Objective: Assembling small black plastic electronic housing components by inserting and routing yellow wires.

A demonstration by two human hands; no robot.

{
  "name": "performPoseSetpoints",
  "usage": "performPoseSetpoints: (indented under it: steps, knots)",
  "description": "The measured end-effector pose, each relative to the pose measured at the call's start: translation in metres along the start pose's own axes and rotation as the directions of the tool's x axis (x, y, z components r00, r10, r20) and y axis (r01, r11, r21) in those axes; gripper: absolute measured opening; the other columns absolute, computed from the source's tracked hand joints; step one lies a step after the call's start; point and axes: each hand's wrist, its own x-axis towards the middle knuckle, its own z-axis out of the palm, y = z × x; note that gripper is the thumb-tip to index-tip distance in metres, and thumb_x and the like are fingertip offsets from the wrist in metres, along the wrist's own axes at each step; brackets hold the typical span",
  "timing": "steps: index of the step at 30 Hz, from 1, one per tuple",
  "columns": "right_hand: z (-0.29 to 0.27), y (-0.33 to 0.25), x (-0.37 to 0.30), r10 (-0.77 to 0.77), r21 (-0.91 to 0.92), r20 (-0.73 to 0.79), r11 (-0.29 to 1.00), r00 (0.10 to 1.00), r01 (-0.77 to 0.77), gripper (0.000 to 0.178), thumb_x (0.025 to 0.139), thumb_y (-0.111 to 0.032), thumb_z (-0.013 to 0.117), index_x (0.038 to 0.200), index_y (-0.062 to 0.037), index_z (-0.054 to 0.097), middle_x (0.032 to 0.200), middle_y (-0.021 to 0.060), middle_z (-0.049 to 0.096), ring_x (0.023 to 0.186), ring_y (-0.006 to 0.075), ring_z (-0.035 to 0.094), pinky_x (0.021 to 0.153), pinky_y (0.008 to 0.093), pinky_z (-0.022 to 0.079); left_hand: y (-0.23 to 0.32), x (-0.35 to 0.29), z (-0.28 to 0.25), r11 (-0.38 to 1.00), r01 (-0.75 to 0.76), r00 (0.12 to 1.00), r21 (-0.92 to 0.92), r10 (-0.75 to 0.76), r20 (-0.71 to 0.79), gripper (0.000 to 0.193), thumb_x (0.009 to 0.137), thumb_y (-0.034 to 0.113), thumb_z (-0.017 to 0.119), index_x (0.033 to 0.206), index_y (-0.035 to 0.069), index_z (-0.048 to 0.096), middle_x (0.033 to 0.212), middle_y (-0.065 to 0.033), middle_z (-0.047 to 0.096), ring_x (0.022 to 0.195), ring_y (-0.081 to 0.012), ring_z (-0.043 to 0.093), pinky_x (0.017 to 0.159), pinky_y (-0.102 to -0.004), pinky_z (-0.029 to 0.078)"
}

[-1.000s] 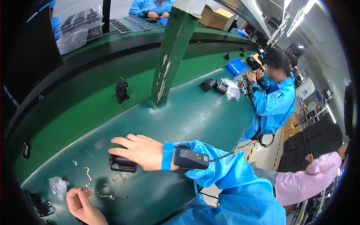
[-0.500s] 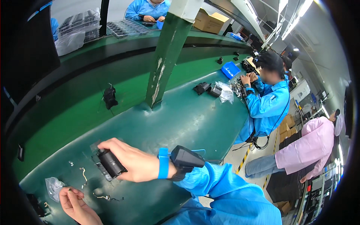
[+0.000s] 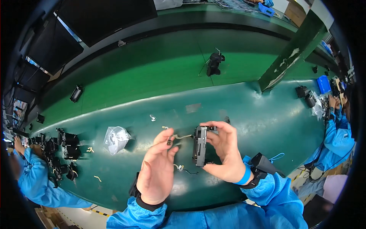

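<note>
My right hand (image 3: pixel 227 158) is closed around a black plastic device housing (image 3: pixel 199 146), fingers at its top and thumb at its lower end. The housing is tilted edge-on, its ribbed inner side toward my left hand. My left hand (image 3: pixel 157 170) is palm up just left of it, fingers curled, with a small black part with dotted contacts (image 3: pixel 169 142) at the fingertips. A tan flex cable (image 3: pixel 183 136) shows between hand and housing; whether it joins either one I cannot tell. Another flex cable (image 3: pixel 180 167) lies on the green table below.
A clear plastic bag (image 3: pixel 116 139) lies left of my hands, near small cable pieces (image 3: pixel 90 149). Several black housings (image 3: pixel 68 145) crowd the left, beside a co-worker's blue sleeve (image 3: pixel 38 183). A green pillar (image 3: pixel 289 57) rises at right; another co-worker (image 3: pixel 339 133) sits beyond.
The view has swung left, so the pillar now stands farther right. My right hand has turned the black housing edge-on, and my left hand has come up close beside it.
</note>
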Motion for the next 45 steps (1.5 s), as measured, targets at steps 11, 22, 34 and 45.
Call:
performPoseSetpoints:
  steps: [11, 22, 34, 45]
  knots:
    - [-0.012, -0.016, 0.005, 0.172, -0.068, 0.065, 0.984, 0.983, -0.167, 0.085, 0.071, -0.005, 0.074, 0.145, -0.0033, 0.033, 0.126, 0.0133, 0.046, 0.111, 0.024, 0.051, 0.097, 0.0365, 0.042, -0.009, 0.002, 0.009, 0.722, -0.359, 0.905, 0.591, 0.425, 0.031, 0.09, 0.093, 0.036, 0.059, 0.154, 0.01, -0.002, 0.134, -0.0243, 0.048, 0.117, -0.0302, 0.053, 0.1, -0.0388, 0.038]
    - [-0.011, -0.005, 0.0, -0.289, -0.561, 0.074, 0.78, 0.955, 0.279, 0.082, 0.061, 0.004, 0.076, 0.132, -0.0015, 0.035, 0.127, 0.0198, 0.044, 0.119, 0.0344, 0.045, 0.099, 0.0408, 0.041, -0.017, -0.016, 0.007, 0.662, -0.597, 0.776, 0.453, 0.62, 0.117, 0.068, 0.095, 0.053, 0.046, 0.147, 0.012, 0.031, 0.133, -0.0254, 0.044, 0.125, -0.0332, 0.045, 0.1, -0.0387, 0.038]
    - [0.0, -0.007, -0.004, -0.296, -0.572, -0.046, 0.791, 0.954, 0.218, 0.083, 0.057, -0.006, 0.087, 0.124, -0.0022, 0.037, 0.115, 0.0196, 0.044, 0.109, 0.0329, 0.047, 0.089, 0.0402, 0.045, -0.026, -0.017, 0.02, 0.924, -0.206, 0.961, 0.321, 0.128, 0.245, 0.052, 0.101, 0.055, 0.028, 0.143, 0.03, 0.045, 0.16, -0.0206, 0.001, 0.148, -0.0352, 0.001, 0.116, -0.0552, 0.008]
    - [-0.003, -0.015, -0.006, -0.284, -0.541, -0.053, 0.814, 0.957, 0.211, 0.086, 0.058, -0.009, 0.088, 0.125, -0.001, 0.035, 0.114, 0.0225, 0.044, 0.106, 0.0366, 0.05, 0.085, 0.0426, 0.048, -0.028, -0.016, 0.027, 0.946, -0.091, 0.968, 0.311, 0.012, 0.249, 0.057, 0.101, 0.056, 0.025, 0.151, 0.028, 0.032, 0.161, -0.017, -0.005, 0.145, -0.0366, 0.019, 0.116, -0.0518, 0.022]
